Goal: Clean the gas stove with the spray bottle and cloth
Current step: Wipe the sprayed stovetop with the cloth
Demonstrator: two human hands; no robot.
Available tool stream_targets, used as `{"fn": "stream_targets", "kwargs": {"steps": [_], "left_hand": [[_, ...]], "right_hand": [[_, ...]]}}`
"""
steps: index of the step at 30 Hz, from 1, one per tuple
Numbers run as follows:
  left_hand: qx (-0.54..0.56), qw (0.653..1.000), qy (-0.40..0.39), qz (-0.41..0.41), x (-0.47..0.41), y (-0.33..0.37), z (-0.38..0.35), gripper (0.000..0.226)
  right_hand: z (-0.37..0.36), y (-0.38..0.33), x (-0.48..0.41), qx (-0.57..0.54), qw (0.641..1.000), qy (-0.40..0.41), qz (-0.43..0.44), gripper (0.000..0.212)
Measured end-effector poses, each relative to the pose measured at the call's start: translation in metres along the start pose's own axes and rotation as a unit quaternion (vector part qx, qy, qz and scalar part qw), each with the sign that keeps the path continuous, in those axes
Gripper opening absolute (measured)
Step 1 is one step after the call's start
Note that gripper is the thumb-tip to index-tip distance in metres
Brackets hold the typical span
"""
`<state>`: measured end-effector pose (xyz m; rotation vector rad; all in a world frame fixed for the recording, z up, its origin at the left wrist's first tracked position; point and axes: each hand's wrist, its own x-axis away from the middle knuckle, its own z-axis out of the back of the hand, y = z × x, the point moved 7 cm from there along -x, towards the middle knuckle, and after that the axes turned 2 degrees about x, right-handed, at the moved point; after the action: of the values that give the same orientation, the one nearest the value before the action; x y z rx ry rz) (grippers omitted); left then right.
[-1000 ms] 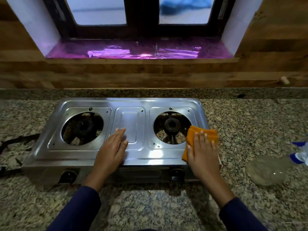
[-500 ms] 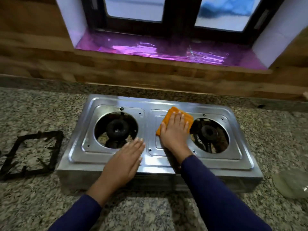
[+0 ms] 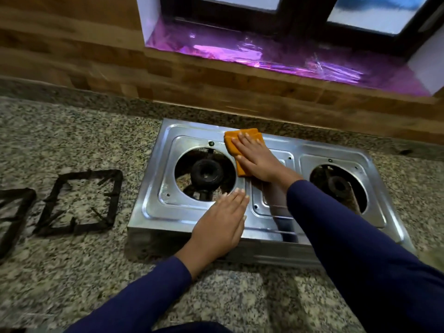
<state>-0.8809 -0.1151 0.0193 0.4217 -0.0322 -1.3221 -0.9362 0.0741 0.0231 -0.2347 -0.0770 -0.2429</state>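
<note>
A steel two-burner gas stove (image 3: pixel 319 150) sits on the granite counter, its pan supports taken off. My right hand (image 3: pixel 258 159) lies flat with straight fingers on a folded orange cloth (image 3: pixel 231 140), pressing it to the stove top at the back edge, just right of the left burner (image 3: pixel 206 173). My left hand (image 3: pixel 219 227) rests flat and open on the stove's front edge, below the left burner. The right burner (image 3: pixel 340 186) is uncovered. The spray bottle is out of view.
Two black pan supports (image 3: pixel 79 203) (image 3: pixel 13 212) lie on the granite counter (image 3: pixel 72 280) left of the stove. A wood-panelled wall (image 3: pixel 216 75) and a window sill lined with purple foil (image 3: pixel 276 54) run behind the stove.
My right hand slid the cloth from the stove's front right across the middle to the back near the left burner. The view swung left and the spray bottle dropped out of it.
</note>
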Motion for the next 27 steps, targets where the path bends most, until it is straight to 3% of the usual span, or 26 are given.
{"fn": "stream_targets", "kwargs": {"steps": [8,13,16,19,22,27], "left_hand": [[0.029,0.995,0.093,0.033,0.008,-0.001,0.027,0.048],[0.016,0.976,0.148,0.158,0.039,-0.046,0.061,0.047],[-0.018,0.954,0.148,0.260,0.069,-0.093,0.073,0.050],[-0.032,0.935,0.119,0.333,0.096,-0.130,0.074,0.056],[0.024,0.939,0.106,0.325,0.105,-0.141,0.066,0.061],[0.055,0.938,0.123,0.318,0.105,-0.140,0.063,0.060]], "right_hand": [[-0.021,-0.044,0.153,-0.050,0.992,-0.030,0.113,0.056],[-0.031,-0.078,0.190,-0.051,0.996,-0.028,0.070,0.057],[-0.036,-0.083,0.171,-0.053,0.998,-0.015,0.030,0.063],[-0.040,-0.073,0.134,-0.052,0.997,0.006,-0.064,0.070],[-0.030,-0.054,0.083,-0.052,0.984,0.056,-0.159,0.071],[-0.005,-0.017,-0.004,-0.037,0.981,0.084,-0.173,0.067]]}}
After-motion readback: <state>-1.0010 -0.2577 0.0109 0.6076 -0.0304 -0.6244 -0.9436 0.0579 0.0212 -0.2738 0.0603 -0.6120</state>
